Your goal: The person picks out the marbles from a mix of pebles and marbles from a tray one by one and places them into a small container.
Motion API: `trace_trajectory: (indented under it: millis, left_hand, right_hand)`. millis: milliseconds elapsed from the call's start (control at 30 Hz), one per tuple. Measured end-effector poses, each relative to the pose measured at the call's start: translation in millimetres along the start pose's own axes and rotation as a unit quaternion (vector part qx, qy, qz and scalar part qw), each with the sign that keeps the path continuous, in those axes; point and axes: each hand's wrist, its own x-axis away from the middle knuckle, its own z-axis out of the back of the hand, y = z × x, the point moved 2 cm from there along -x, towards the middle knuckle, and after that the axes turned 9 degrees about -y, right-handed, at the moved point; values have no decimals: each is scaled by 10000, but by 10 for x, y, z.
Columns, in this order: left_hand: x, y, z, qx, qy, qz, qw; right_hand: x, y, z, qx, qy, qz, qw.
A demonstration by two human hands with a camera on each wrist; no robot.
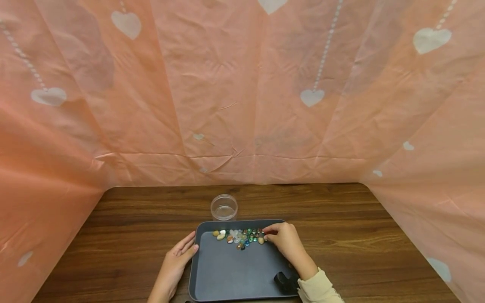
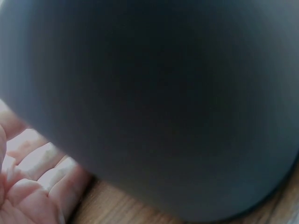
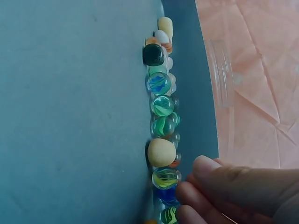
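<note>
Marbles (image 3: 163, 106) and stones (image 3: 161, 152) massed along the far edge of the tray (image 1: 235, 269).
The right wrist view showed swirls too small for the head view; bare floor stretched nearer. The right hand's (image 1: 286, 240) bent fingers met their right end, any grip unclear; the left hand's (image 1: 177, 260) nearly straight fingers touched the left rim.

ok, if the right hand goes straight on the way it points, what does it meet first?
The right hand would probably meet the cluster of marbles and stones, likely the yellow-striped marble beside it in the right wrist view. Depth is unclear; it may be touching.
</note>
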Motion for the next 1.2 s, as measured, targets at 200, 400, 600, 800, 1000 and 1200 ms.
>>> trace_trajectory:
  millis: [200, 400, 600, 800, 1000, 1200]
  left_hand:
    - [0, -2, -10, 31, -20, -23, 10000]
    - [-4, 2, -18, 18, -2, -59, 10000]
    - [-3, 4, -23, 43, -21, -73, 10000]
    - [-3, 11, -25, -9, -22, -90, 10000]
    - [-4, 19, -22, 6, -25, -118, 9999]
    - [7, 11, -7, -57, 3, -64, 10000]
  right_hand:
    - [11, 6, -8, 263, -111, -68, 9996]
    - [10, 23, -17, 366, -222, 67, 9991]
    - [6, 52, -26, 424, -269, 54, 9987]
    - [-11, 61, -38, 635, -289, 230, 9973]
    - [-26, 50, -47, 862, -146, 464, 9951]
    - [-32, 57, -58, 784, 32, 487, 9957]
